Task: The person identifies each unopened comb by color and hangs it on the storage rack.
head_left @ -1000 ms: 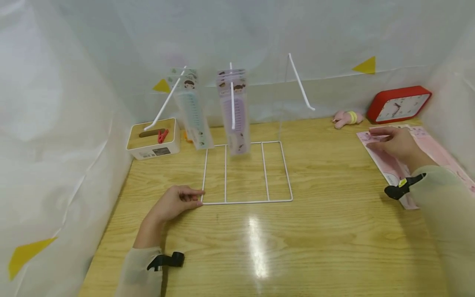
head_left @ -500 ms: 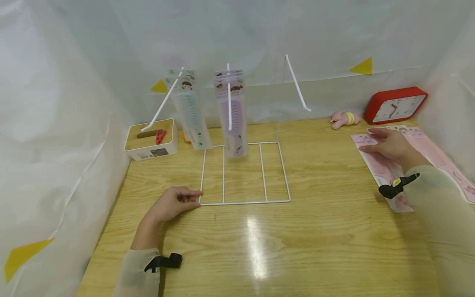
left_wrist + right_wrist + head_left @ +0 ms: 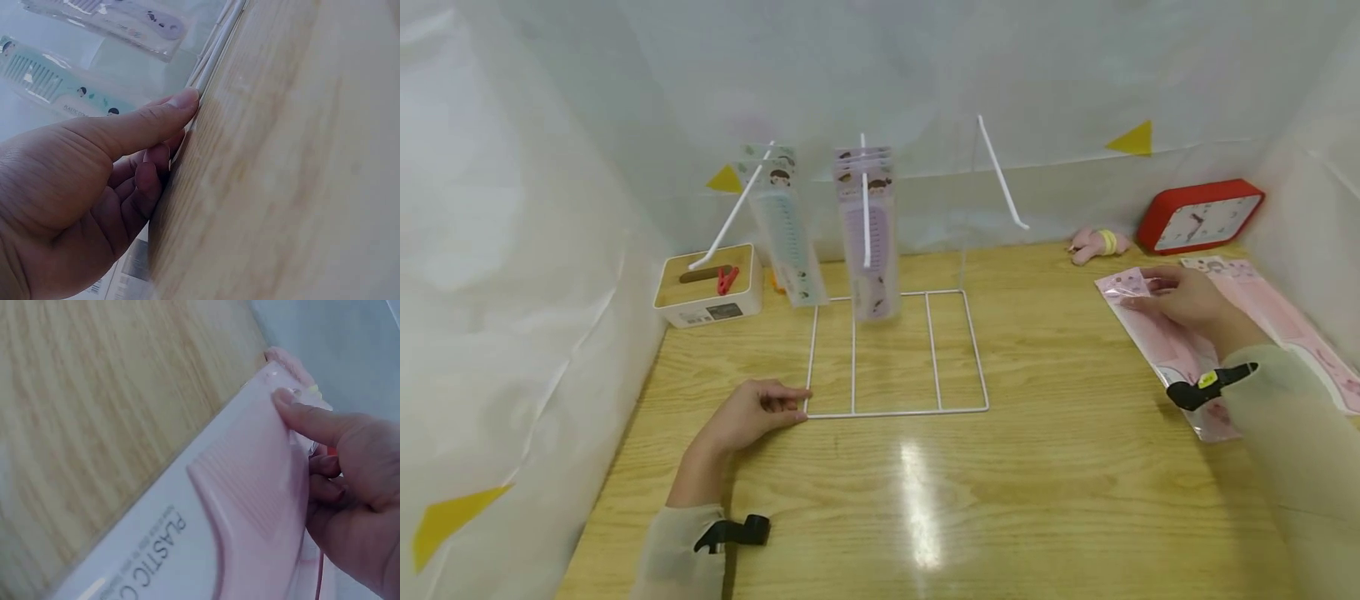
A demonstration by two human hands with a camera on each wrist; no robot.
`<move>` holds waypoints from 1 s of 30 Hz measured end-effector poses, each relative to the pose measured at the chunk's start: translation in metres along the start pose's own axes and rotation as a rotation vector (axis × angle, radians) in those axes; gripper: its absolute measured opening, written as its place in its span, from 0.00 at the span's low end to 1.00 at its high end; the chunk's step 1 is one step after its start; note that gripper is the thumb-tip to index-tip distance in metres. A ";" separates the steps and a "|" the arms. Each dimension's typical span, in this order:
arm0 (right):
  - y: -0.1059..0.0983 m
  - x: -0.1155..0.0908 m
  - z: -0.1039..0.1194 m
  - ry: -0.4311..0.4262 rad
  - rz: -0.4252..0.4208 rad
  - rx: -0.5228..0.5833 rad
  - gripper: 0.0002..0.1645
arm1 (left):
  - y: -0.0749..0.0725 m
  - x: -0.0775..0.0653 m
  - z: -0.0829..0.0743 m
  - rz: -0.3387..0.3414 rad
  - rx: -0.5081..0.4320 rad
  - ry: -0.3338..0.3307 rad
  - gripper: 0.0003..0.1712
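Note:
Between its thumb and fingers my right hand [image 3: 1187, 302] pinches the top of a packaged pink comb [image 3: 250, 481], near the header of its clear sleeve. Beside it on the table lies another pink comb package [image 3: 1270, 304]. My left hand [image 3: 758, 412] holds the front left corner of the white wire rack's base [image 3: 897, 412], thumb and fingertips at the wire. Three white prongs stick out from the rack's upright. Green comb packages [image 3: 786, 237] hang on the left prong, purple comb packages [image 3: 871, 237] on the middle one. The right prong [image 3: 1002, 173] carries nothing.
A tissue box [image 3: 718, 300] with a red clip [image 3: 727, 280] on its lid stands back left, an orange thing behind it. At the back right are a red clock [image 3: 1201, 218] and a small pink plush toy [image 3: 1099, 244]. White sheeting surrounds the table.
The right hand has drawn the pink comb package a little left and toward the front, away from the other pink package, and lifted its top end. The left hand stays at the rack corner.

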State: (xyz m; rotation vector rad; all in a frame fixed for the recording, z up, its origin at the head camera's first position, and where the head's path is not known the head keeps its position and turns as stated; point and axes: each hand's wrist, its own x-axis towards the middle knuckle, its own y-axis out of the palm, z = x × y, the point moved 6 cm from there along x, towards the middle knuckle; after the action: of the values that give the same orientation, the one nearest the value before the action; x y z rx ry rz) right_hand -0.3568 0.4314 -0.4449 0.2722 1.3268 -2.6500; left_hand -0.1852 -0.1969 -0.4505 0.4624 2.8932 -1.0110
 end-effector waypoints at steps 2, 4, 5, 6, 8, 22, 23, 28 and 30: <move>-0.001 -0.003 -0.004 0.002 -0.036 0.035 0.55 | 0.000 0.000 -0.001 0.000 0.001 -0.002 0.17; -0.003 -0.007 -0.007 0.017 -0.067 0.052 0.54 | 0.000 0.001 -0.001 -0.002 0.008 0.004 0.17; -0.003 -0.010 -0.007 0.025 -0.077 0.064 0.53 | -0.001 0.001 -0.002 -0.005 0.009 0.003 0.17; -0.003 -0.013 -0.007 0.027 -0.091 0.078 0.52 | -0.001 0.001 -0.002 -0.006 0.013 0.005 0.17; -0.005 -0.020 -0.003 0.024 -0.113 0.117 0.50 | -0.001 0.002 -0.003 -0.006 0.017 0.007 0.18; -0.026 -0.089 0.087 -0.379 -0.045 1.080 0.15 | -0.001 0.005 -0.002 0.002 0.021 0.025 0.18; -0.027 -0.094 0.094 -0.408 -0.034 1.089 0.14 | -0.001 0.005 -0.002 0.002 0.022 0.025 0.18; -0.033 -0.123 0.126 -0.503 -0.042 1.038 0.11 | -0.001 0.003 0.002 0.001 0.032 0.027 0.17; -0.034 -0.137 0.140 -0.554 -0.057 0.995 0.09 | -0.002 0.003 0.003 -0.002 0.035 0.034 0.18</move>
State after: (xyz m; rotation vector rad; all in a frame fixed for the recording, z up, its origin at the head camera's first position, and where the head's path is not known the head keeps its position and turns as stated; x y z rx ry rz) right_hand -0.2444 0.3476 -0.3043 -0.3774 -0.1844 -2.8725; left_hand -0.1886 -0.1995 -0.4515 0.4831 2.9105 -1.0664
